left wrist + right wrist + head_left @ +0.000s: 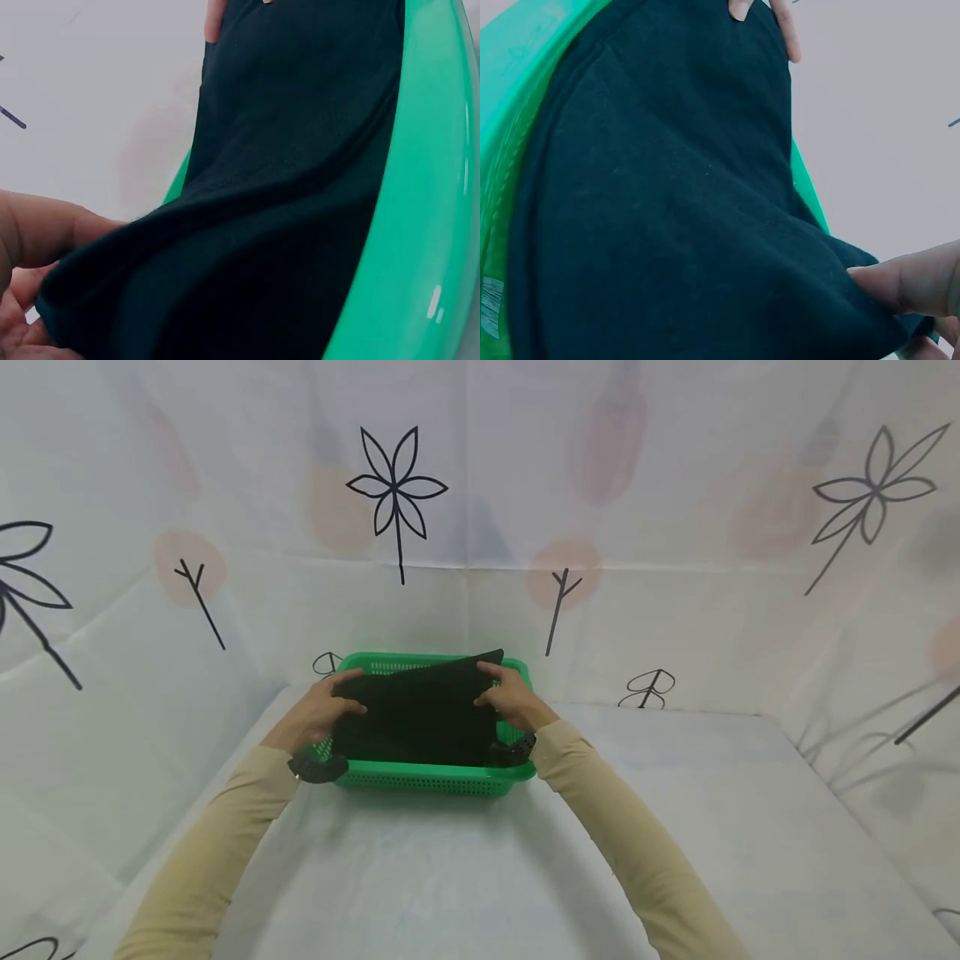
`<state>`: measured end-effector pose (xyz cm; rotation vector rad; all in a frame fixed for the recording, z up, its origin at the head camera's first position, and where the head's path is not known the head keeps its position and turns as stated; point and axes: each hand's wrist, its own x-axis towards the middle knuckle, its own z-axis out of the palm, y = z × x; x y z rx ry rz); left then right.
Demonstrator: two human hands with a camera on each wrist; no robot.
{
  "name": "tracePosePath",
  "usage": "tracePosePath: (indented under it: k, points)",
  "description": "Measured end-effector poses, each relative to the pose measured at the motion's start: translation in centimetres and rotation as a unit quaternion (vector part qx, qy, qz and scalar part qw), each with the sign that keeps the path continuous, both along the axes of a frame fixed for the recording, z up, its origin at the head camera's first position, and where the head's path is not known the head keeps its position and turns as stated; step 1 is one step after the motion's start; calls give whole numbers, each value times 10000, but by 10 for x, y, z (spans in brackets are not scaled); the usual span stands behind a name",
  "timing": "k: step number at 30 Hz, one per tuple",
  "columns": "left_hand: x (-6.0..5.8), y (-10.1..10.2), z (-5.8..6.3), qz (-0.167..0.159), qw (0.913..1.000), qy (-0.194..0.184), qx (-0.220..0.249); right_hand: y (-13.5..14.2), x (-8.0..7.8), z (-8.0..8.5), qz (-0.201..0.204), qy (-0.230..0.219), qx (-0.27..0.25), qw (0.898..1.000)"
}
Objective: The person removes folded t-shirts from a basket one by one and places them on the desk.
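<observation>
A folded piece of black cloth (420, 714) spans the green plastic basket (427, 772), its upper edge raised and its right corner highest. At the cloth's left end, my left hand (318, 706) pinches the edge between thumb and fingers. My right hand (513, 696) grips the upper right corner the same way. In the left wrist view the cloth (292, 112) sags in soft folds beside the basket rim (427, 150). In the right wrist view the thumb lies on the near face of the cloth (675, 187), fingers behind it.
The basket stands on a table with a white cover (465, 877), near the back. Behind it hangs a pale curtain (480, 510) printed with flowers and twigs, and similar sheets enclose both sides. A dark band (318, 768) sits at each wrist.
</observation>
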<state>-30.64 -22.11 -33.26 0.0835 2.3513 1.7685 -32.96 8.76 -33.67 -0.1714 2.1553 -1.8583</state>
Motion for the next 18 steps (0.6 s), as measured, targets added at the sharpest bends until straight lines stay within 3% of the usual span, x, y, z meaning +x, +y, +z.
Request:
tracePosePath:
  k: [11,18]
  points:
    - [-1,-1,-3,57,9986,233,466,2,2,4,-27,250,32,9997]
    - [1,-1,-8,20,9980,326,546,0,5,3,83,681,737,9949]
